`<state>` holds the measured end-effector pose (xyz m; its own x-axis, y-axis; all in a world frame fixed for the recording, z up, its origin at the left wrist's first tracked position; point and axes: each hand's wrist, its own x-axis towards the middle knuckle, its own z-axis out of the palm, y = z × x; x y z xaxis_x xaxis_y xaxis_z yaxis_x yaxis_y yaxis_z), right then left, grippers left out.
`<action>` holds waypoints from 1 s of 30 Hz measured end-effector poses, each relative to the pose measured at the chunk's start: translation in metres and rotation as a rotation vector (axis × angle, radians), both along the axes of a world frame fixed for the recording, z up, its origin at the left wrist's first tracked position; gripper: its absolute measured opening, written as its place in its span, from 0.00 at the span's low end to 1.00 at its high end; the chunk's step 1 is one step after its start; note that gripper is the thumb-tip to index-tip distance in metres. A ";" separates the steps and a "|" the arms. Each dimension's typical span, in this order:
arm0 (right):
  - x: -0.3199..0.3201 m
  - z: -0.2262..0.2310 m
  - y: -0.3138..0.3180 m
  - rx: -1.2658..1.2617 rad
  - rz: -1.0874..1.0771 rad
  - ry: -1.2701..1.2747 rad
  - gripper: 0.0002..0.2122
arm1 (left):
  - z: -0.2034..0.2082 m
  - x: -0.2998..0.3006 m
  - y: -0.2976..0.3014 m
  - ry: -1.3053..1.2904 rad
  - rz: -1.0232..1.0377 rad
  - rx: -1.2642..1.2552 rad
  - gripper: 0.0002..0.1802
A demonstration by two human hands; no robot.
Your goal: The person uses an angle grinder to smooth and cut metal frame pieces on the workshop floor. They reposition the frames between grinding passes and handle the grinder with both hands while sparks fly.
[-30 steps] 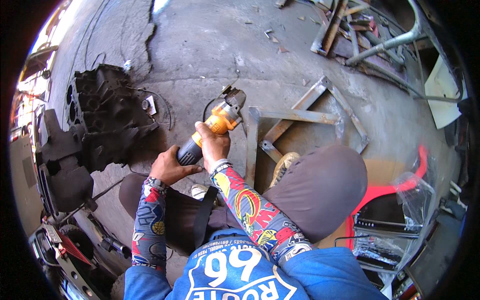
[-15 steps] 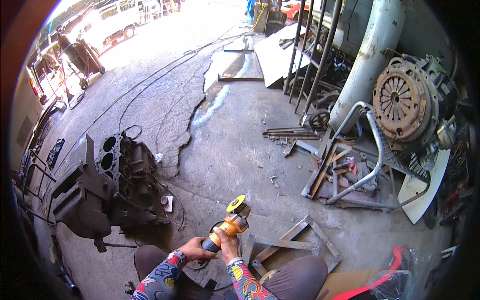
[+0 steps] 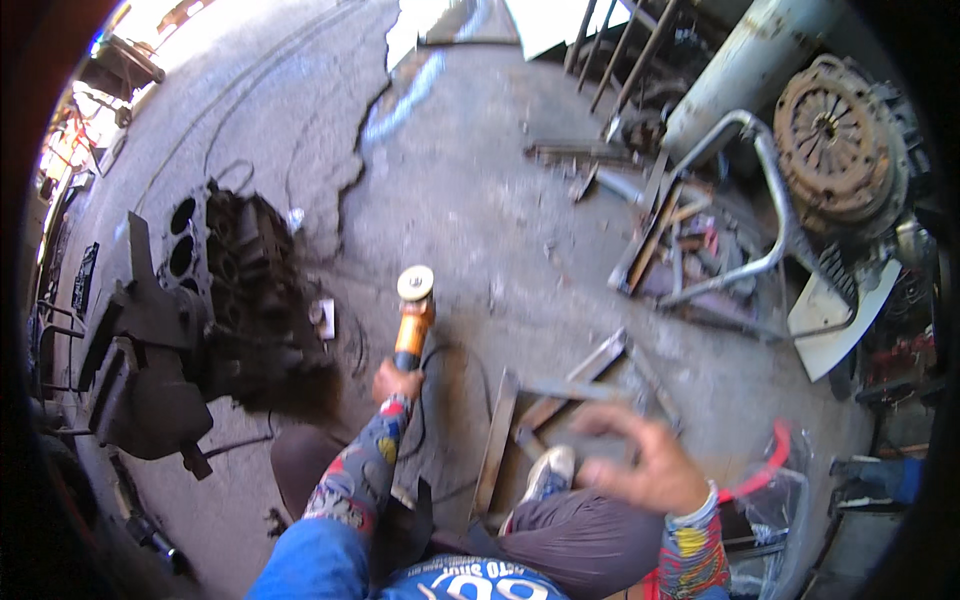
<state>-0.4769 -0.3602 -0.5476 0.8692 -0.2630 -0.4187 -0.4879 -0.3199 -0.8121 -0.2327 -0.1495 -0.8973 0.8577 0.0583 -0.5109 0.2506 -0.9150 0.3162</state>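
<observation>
An orange and black angle grinder [image 3: 411,328] with a pale round disc points away from me, low over the concrete floor. My left hand [image 3: 398,382] is closed round its rear handle, and a dark cord trails from it. My right hand [image 3: 648,466], slightly blurred, is off the grinder and above my right knee. Its fingers are curved and apart from the thumb, with nothing in them. Beneath and beyond that hand lies an angled frame of metal bars [image 3: 494,440], beside my shoe [image 3: 550,475].
A dark engine block [image 3: 255,290] stands on the left. To the right are a bent metal tube frame [image 3: 775,205], a rusty clutch plate [image 3: 828,125] and scrap metal pieces. A red strap [image 3: 770,465] and clear plastic lie near my right arm. Cables cross the floor [image 3: 450,190].
My right hand has let go of the grinder and moved right. My left hand has moved the grinder forward and left, its disc now farther from me. The view has tilted down.
</observation>
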 end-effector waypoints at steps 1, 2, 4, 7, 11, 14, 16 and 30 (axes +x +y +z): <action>-0.004 -0.002 0.008 -0.164 -0.317 0.121 0.25 | -0.013 0.001 0.002 -0.041 -0.017 0.022 0.29; -0.015 0.004 0.012 -0.407 -0.260 0.172 0.26 | -0.025 -0.001 0.007 -0.077 -0.032 0.019 0.29; -0.034 0.015 0.027 -0.427 -0.337 0.070 0.28 | -0.045 -0.005 0.014 -0.132 -0.096 0.006 0.28; -0.060 0.028 0.052 -0.279 -0.552 0.159 0.30 | -0.067 -0.014 0.019 -0.227 -0.160 0.065 0.32; -0.079 0.045 0.079 -0.351 -0.553 0.153 0.29 | -0.081 -0.008 0.017 -0.061 -0.158 0.298 0.37; -0.086 0.056 0.095 -0.370 -0.676 0.129 0.28 | -0.081 -0.004 0.008 0.009 -0.088 0.377 0.44; -0.089 0.054 0.105 -0.308 -0.811 0.064 0.27 | -0.073 -0.014 -0.005 -0.013 0.018 0.428 0.49; -0.094 0.049 0.208 -0.692 -0.571 -0.014 0.27 | 0.122 -0.128 -0.053 0.202 -0.969 -1.280 0.17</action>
<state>-0.5713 -0.1519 -0.4986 0.5326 -0.8464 0.0034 -0.7142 -0.4516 -0.5348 -0.3604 -0.2025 -0.7755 0.2335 -0.9671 0.1006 -0.1040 0.0780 0.9915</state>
